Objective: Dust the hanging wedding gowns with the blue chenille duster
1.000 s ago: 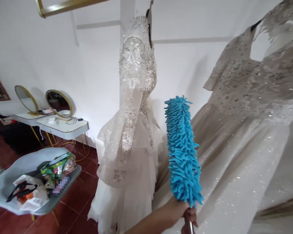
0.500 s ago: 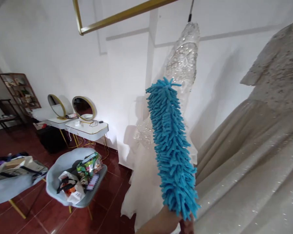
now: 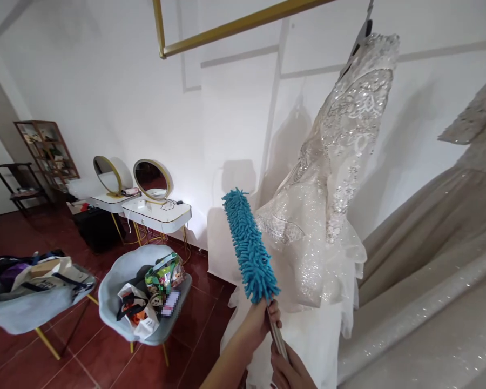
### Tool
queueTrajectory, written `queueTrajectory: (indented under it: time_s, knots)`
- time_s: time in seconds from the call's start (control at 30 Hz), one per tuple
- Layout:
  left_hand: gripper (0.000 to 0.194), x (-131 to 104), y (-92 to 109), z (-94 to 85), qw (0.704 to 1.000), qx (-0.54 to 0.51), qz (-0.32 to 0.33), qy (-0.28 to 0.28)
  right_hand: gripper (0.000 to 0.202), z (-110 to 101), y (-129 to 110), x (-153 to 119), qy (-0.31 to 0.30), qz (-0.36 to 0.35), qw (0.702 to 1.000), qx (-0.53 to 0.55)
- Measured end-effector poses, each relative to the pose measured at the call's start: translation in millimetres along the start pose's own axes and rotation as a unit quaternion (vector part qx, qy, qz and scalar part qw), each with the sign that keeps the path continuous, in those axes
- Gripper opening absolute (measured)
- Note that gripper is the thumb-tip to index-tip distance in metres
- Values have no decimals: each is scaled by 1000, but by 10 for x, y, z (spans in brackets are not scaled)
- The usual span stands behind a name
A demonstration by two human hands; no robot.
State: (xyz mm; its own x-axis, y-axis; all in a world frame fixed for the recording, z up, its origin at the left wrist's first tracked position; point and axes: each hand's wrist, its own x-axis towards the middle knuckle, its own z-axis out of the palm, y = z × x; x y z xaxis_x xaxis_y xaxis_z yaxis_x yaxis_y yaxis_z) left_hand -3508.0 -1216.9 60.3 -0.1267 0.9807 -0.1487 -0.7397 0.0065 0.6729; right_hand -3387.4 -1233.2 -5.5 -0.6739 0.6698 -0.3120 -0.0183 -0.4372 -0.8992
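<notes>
A blue microfiber duster (image 3: 251,248) with a shaggy chenille head tilts up and to the left in front of a sparkling white wedding dress (image 3: 319,210). My left hand (image 3: 263,319) wraps round its handle just below the blue head. Lower on the same metallic handle, my right hand (image 3: 289,367) is closed, partly cut off by the bottom edge. The dress hangs on a dark hanger and has a beaded bodice and layered skirt. Whether the duster touches the dress, I cannot tell.
A second, greyish-beige dress (image 3: 441,259) spreads along the right. Overhead runs a gold rail (image 3: 243,24). Two light-blue chairs hold bags, the nearer chair (image 3: 109,302) standing left of the white dress. Behind are dressing tables (image 3: 157,216) with round mirrors (image 3: 152,178).
The duster has moved down, left and farther from the camera, so both hands and the handle now show. The view has shifted left, and more of the white dress is visible.
</notes>
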Motion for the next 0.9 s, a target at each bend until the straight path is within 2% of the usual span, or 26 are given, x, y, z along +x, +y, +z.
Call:
queueTrajectory:
  time_s: [0.17, 0.43, 0.53, 0.77, 0.9]
  knots:
    - [26, 221, -69, -157, 996, -27, -38, 82, 52, 1, -56, 180, -18, 26, 999, 33]
    - [22, 528, -311, -339, 987, -54, -69, 133, 53, -207, 8, 379, -22, 58, 997, 37]
    - [23, 616, -356, -315, 985, -51, -62, 151, 54, -314, 19, 450, -23, 63, 997, 34]
    - [21, 739, -339, -114, 986, -43, -59, 150, 48, -503, -42, 499, -14, 57, 997, 53]
    - [21, 815, -411, -162, 982, -35, -100, 156, 51, -576, 60, 527, -3, 72, 995, 64]
